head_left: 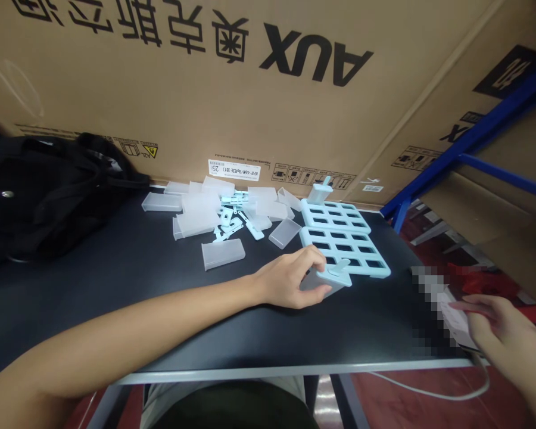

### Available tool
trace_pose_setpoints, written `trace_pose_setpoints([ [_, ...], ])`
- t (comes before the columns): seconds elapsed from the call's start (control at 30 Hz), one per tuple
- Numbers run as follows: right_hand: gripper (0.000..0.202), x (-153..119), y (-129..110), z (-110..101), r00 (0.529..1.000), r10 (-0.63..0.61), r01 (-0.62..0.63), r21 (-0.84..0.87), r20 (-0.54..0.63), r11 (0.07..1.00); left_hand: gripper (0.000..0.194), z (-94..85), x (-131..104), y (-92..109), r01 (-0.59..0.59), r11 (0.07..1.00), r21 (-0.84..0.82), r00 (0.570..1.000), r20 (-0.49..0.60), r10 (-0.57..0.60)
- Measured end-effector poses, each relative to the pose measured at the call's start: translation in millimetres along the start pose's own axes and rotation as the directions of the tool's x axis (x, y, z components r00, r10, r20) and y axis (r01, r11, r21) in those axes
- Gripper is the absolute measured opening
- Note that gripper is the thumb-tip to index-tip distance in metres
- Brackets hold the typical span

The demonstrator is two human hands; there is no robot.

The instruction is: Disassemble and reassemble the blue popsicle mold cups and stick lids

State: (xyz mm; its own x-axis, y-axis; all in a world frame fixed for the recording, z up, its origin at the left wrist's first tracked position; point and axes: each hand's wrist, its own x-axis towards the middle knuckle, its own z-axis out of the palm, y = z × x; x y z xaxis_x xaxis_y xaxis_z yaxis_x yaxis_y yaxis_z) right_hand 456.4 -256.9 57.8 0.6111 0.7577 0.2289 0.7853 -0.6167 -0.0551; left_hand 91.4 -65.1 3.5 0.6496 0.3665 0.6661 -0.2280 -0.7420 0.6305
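My left hand (297, 279) is closed around an ice pop mold (325, 283), a clear cup with a light blue lid and stick handle on top. It is held low over the black table, just in front of two light blue mold racks (345, 241) with rectangular slots. Another capped mold (320, 192) stands upright at the far rack's back left corner. Over at the right edge, my right hand (502, 325) is at a phone (458, 319), partly pixelated, its index finger stretched out towards the screen. Nothing shows in that hand's grasp.
Frosted clear mold cups (201, 211) lie heaped at the back middle, with light blue stick lids (227, 229) among them. A black bag (49, 190) rests at the left. Large cardboard boxes (205, 107) wall the back. A blue metal frame (469, 140) and white cable (446, 398) are at the right.
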Motion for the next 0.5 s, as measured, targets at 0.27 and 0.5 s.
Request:
trace_pose_setpoints([
  [0.27, 0.038, 0, -1, 1, 1.000, 0.018, -0.018, 0.001, 0.010, 1.000, 0.030, -0.5, 0, 0, 0.017, 1.000, 0.004, 1.000, 0.008, -0.017],
  [0.5, 0.028, 3, 18, 7, 0.999, -0.047, 0.047, 0.051, -0.003, 0.998, 0.030, 0.6, 0, 0, -0.007, 1.000, 0.020, 1.000, -0.001, 0.007],
])
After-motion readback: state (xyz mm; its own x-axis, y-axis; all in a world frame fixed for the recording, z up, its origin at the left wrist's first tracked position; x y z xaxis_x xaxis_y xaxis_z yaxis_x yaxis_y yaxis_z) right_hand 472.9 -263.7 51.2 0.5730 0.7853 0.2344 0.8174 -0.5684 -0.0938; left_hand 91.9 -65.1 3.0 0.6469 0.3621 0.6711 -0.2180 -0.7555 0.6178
